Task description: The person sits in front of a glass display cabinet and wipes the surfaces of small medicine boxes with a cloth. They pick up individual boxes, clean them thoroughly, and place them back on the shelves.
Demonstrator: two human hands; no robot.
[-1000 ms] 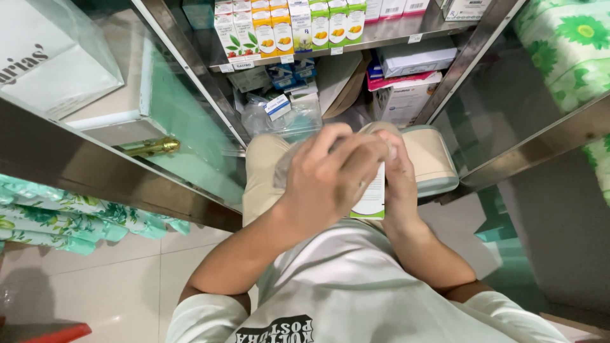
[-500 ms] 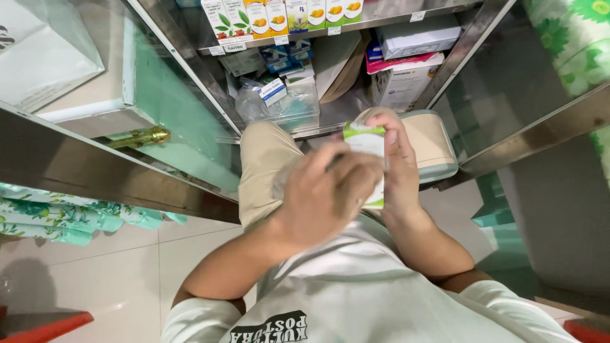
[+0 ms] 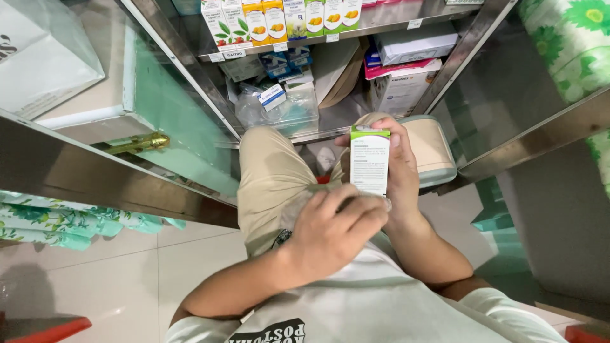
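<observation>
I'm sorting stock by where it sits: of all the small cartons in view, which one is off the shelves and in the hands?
The white carton with the green top, upright in the right hand, left hand at its lower end. The row of cartons stands on the upper shelf.

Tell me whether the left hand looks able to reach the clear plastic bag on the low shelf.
Probably yes: the left hand rests at the small box, and the clear plastic bag lies beyond the knee with nothing between.

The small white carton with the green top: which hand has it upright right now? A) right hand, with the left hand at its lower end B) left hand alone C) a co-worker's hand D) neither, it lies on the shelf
A: the right hand wraps the carton from the side, while the left hand curls at its lower end.
</observation>
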